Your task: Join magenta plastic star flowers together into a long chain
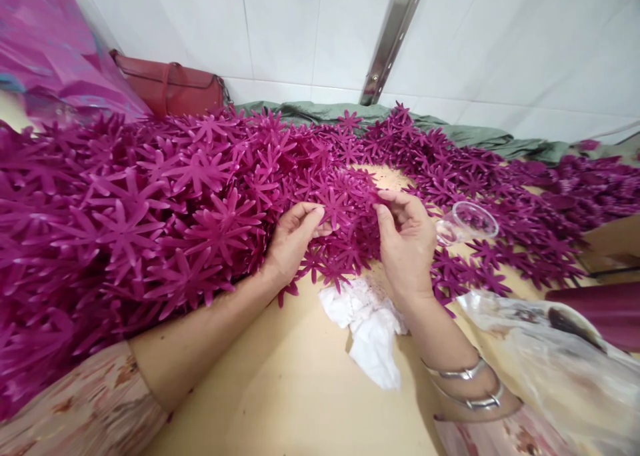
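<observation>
Magenta artificial flower pieces with finger-like petals lie heaped in a large pile point(120, 226) on the left and middle of the table. My left hand point(295, 236) is closed in a pinch at the pile's right part, thumb and forefinger on the petal edge of one flower piece point(334, 208). To its right, my right hand point(407, 246) is also pinched closed, level with the left. A bit of magenta shows at its fingertips, too small to name. Below the hands, a crumpled white tissue point(373, 329) rests on the tan tabletop point(280, 383).
More magenta flower pieces point(450, 176) spread along the back right, around a clear plastic cup point(470, 223). A clear plastic bag point(565, 363) lies at the right. Behind the pile are a red handbag point(170, 86), green cloth point(310, 111) and a white tiled wall point(285, 29).
</observation>
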`<state>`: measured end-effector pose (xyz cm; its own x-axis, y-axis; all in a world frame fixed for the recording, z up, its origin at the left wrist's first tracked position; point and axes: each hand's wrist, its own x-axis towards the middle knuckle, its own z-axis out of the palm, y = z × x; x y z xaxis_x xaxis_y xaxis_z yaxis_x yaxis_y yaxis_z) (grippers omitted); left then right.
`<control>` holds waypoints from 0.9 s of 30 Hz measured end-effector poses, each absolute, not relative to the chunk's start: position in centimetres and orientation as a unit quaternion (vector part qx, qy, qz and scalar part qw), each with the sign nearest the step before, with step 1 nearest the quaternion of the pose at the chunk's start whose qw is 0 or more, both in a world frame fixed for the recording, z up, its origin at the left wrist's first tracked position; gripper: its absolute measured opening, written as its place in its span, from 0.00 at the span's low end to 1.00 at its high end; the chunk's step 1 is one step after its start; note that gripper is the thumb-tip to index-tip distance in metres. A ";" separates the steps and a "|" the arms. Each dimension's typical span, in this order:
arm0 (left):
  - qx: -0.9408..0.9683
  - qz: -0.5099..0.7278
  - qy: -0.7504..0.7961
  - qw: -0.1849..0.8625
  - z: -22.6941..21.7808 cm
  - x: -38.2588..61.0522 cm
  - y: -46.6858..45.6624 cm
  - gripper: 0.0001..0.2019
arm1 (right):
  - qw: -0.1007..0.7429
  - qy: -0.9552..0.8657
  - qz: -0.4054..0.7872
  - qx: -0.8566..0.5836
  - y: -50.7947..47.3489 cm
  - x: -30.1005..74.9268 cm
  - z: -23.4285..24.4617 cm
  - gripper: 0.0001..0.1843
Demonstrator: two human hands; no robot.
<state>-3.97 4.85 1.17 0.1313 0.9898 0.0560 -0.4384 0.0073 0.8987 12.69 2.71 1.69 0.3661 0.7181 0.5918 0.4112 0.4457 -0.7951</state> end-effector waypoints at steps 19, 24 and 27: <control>0.510 0.516 0.316 0.612 1.5 -3.9 4.3 0.13 | 0.538 -0.677 0.078 -0.496 1.6 11.5 2.6 0.05; 0.457 0.547 0.323 0.623 1.0 -3.9 4.7 0.13 | 0.589 -0.618 0.175 -0.490 1.8 11.6 2.4 0.04; 0.421 0.565 0.325 0.630 0.8 -3.8 5.0 0.15 | 0.626 -0.561 0.188 -0.508 2.2 11.9 2.1 0.05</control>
<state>-3.83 4.98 0.75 0.1488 0.9866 0.0664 -0.4382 0.0056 0.8989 11.91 2.22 2.14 0.2996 0.8057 0.5109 0.3347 0.4127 -0.8471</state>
